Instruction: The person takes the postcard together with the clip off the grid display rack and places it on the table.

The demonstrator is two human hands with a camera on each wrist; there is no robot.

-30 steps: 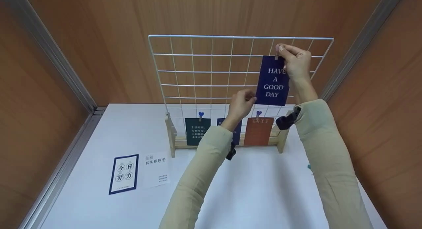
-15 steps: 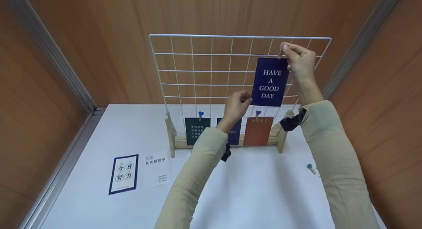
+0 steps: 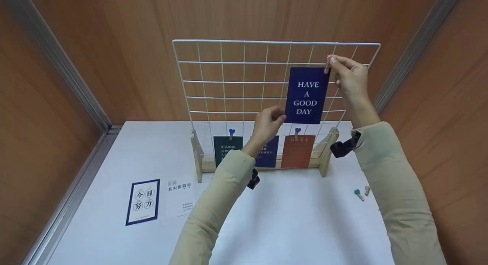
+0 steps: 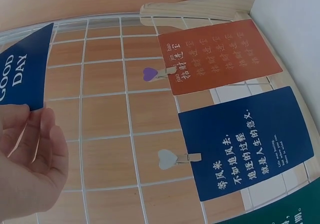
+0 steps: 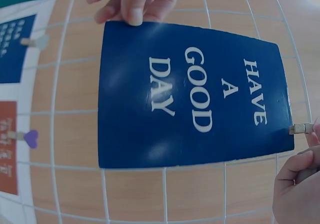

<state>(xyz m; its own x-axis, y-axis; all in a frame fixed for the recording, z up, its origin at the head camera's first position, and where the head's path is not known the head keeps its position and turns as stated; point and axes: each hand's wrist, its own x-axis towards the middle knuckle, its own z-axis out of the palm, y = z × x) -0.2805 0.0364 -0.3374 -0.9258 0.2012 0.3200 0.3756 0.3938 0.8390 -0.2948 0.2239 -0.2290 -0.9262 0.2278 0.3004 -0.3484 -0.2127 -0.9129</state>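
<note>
A dark blue card (image 3: 307,94) reading "HAVE A GOOD DAY" stands upright in front of the white wire grid (image 3: 244,62). Its lower left corner is pinched between the thumb and fingers of my left hand (image 3: 268,124). At the upper right corner, my right hand (image 3: 352,76) pinches a small wooden clothespin (image 5: 300,129) with a pink heart; the pin's jaws lie at the card's edge. Lower on the grid hang a green card (image 3: 225,146), another blue card (image 4: 245,146) and an orange card (image 3: 298,152), with heart clothespins at their top edges.
Two paper cards, one blue-bordered (image 3: 132,202) and one white (image 3: 181,200), lie on the white table (image 3: 95,234) at left. A green-heart clothespin (image 3: 358,195) and a pink one (image 3: 367,190) lie by my right sleeve. Wooden feet (image 3: 197,156) support the grid.
The blue card has shifted left along the grid with my left hand. My right hand has moved slightly right, so the clothespin now sits at the card's upper right corner.
</note>
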